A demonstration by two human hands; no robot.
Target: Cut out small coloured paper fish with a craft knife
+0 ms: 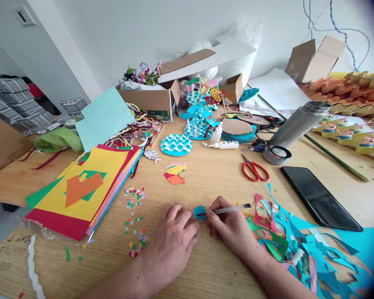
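A small blue paper fish cutout point(199, 212) lies on the wooden table between my hands. My right hand point(229, 222) is closed around a pen point(232, 209), its tip down at the cutout. My left hand point(176, 234) rests palm down, fingers slightly bent and apart, with the fingertips at the cutout's left edge. Ahead of my hands lie a yellow paper fish point(176, 168) and an orange paper fish point(176, 180), with pink and red ones partly hidden beneath. A grey patterned fish point(152, 155) is farther back.
Coloured paper sheets point(102, 199) are stacked left, beside confetti dots point(140, 245). Red-handled scissors point(254, 170), a black phone point(321, 197) and blue paper scraps point(318, 249) lie right. Glue bottles point(226, 145), a wavy blue disc point(176, 145), a steel flask point(299, 124) and boxes point(146, 99) stand behind.
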